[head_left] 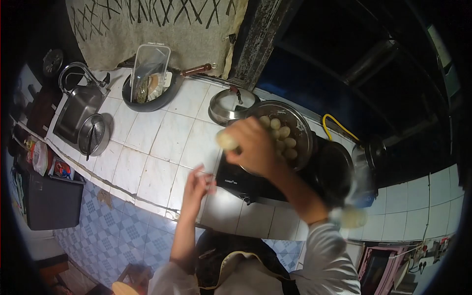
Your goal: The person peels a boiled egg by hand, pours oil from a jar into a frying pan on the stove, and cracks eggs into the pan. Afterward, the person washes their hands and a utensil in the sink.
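My right hand point(253, 147) is closed around a pale, roundish piece that looks like a peeled potato point(226, 141), held above the counter's edge of the stove. Just behind that hand stands a wide metal pot point(306, 129) with several similar pale round pieces point(284, 132) in it; my hand and forearm cover part of its near side. My left hand point(198, 183) hovers lower and to the left over the white tiles, fingers loosely bent and apart, nothing visible in them. Beneath my right forearm lies the black gas stove point(241, 177).
A steel lid point(233, 104) sits beside the pot. Further left are a dark pan point(147, 105) with a clear plastic box point(150, 61), a metal strainer bowl point(94, 135) and the sink point(81, 108). A black pan point(334, 169) and a yellow hose point(337, 123) are at right.
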`<state>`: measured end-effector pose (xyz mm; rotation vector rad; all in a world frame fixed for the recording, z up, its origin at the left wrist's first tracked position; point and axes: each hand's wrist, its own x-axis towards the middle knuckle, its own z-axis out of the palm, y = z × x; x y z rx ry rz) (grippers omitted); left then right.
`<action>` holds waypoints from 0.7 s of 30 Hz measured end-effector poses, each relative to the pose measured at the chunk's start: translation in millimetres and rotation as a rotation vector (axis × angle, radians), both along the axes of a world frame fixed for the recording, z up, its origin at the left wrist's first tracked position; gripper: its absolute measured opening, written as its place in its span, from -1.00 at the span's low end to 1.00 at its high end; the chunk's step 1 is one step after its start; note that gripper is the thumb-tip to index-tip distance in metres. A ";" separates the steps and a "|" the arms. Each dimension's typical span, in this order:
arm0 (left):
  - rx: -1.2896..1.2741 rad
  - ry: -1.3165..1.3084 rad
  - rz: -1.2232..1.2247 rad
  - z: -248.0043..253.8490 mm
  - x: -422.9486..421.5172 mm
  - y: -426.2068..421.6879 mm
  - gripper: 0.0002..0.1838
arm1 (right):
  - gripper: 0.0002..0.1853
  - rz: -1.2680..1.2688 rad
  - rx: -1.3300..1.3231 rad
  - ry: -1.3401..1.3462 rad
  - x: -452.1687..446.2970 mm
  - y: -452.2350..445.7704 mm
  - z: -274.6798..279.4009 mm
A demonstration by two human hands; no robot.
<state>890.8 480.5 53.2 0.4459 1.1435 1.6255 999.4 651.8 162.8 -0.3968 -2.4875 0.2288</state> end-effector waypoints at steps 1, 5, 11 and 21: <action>0.067 -0.019 0.023 -0.8 -13.1 12.5 -0.32 | -0.62 0.045 -0.034 0.016 -12.5 -13.3 -11.6; 0.069 -0.090 0.036 -7.8 -55.3 41.2 -0.48 | -0.57 0.016 -0.115 0.009 -48.0 -46.4 -71.7; -0.032 0.508 0.229 -25.7 -77.5 54.7 -0.51 | -0.59 -0.216 -0.354 0.148 -42.5 -75.7 -98.5; -0.372 1.571 0.133 -131.8 -81.6 53.1 -0.19 | -0.68 -0.212 -0.632 0.000 18.7 -151.8 -133.9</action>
